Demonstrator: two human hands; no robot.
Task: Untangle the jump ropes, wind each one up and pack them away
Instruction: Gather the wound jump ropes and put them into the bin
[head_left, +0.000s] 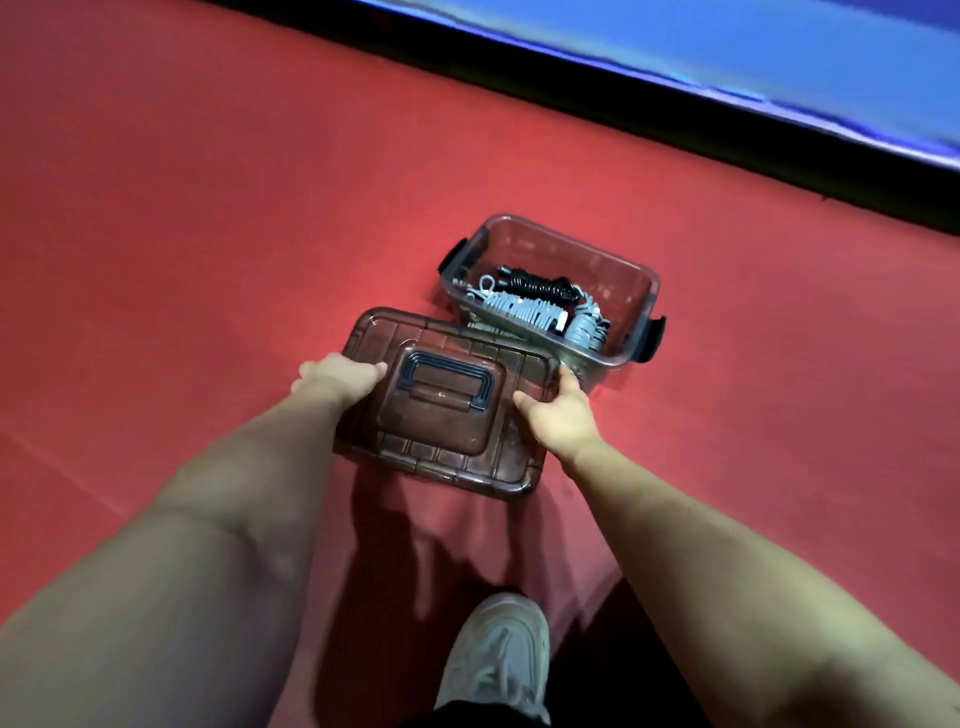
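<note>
Both hands, left (337, 375) & right (558, 415), grip lid (441, 410) edges

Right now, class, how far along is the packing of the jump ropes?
Done: wound ropes, black and grey, lie in the open box. In hand: the left hand and right hand hold the lid beside it. Left: fitting the lid on.

Between the hands (447, 395), a smoky brown see-through lid (415, 447) with dark blue handle (447, 382). Beyond, clear box (623, 270), black latches (655, 338), grey and black ropes (535, 306). Red floor (208, 208).
</note>
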